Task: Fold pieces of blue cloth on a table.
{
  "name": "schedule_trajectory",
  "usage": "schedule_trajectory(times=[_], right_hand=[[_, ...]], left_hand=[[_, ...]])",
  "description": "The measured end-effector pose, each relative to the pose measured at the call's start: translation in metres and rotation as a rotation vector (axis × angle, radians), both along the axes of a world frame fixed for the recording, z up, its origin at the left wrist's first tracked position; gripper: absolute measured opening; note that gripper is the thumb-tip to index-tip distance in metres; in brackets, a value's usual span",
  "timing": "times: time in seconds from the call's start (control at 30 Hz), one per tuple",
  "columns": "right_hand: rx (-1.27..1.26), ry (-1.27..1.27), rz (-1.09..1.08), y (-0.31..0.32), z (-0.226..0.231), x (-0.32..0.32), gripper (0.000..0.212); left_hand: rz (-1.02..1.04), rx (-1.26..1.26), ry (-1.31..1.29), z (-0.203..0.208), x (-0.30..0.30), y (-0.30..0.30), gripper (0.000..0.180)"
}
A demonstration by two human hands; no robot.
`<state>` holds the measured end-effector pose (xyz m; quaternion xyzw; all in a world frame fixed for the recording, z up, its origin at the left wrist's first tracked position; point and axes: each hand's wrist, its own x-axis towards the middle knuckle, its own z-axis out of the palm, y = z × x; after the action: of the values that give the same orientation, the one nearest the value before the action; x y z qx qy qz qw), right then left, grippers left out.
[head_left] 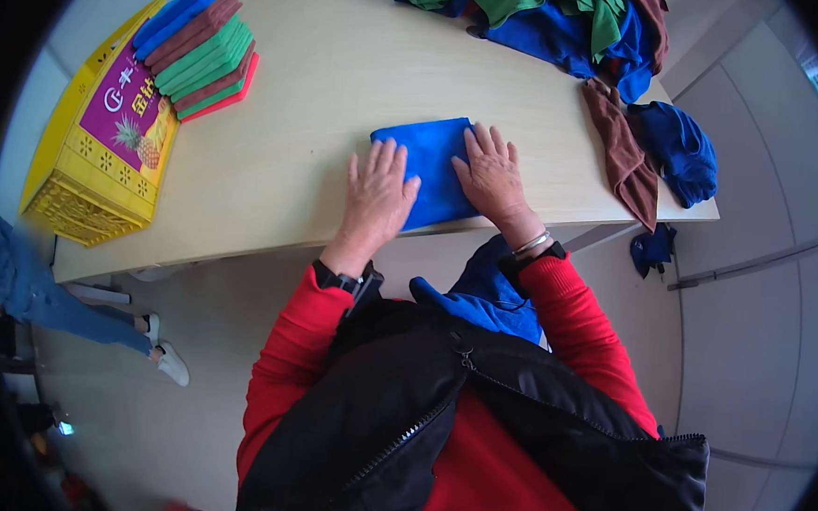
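A blue cloth, folded into a flat rectangle, lies at the near edge of the table in front of me. My left hand rests on its left side, fingers stretched out and pointing away from me. On the right side of the cloth, my right hand lies flat with its fingers extended. Neither hand grips anything; both press on or touch the cloth from above. Parts of the cloth's side edges are hidden under the palms.
A stack of folded cloths in blue, brown, green and red stands at the back left, beside a yellow crate. Loose cloths are heaped at the far right; a brown cloth hangs near the edge. A person's legs show at left.
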<state>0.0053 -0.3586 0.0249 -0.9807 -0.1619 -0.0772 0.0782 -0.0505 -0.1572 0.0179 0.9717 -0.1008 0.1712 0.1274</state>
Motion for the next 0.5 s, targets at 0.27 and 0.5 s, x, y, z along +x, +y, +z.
schedule_trajectory(times=[0.27, 0.5], right_hand=[[0.080, -0.130, 0.324, 0.021, -0.020, 0.031, 0.056], [0.134, -0.100, 0.219, 0.017, -0.022, 0.028, 0.056]], left_hand=[[-0.012, 0.052, 0.013, -0.015, 0.045, -0.002, 0.055], [-0.025, 0.067, 0.009, -0.015, 0.046, 0.000, 0.055]])
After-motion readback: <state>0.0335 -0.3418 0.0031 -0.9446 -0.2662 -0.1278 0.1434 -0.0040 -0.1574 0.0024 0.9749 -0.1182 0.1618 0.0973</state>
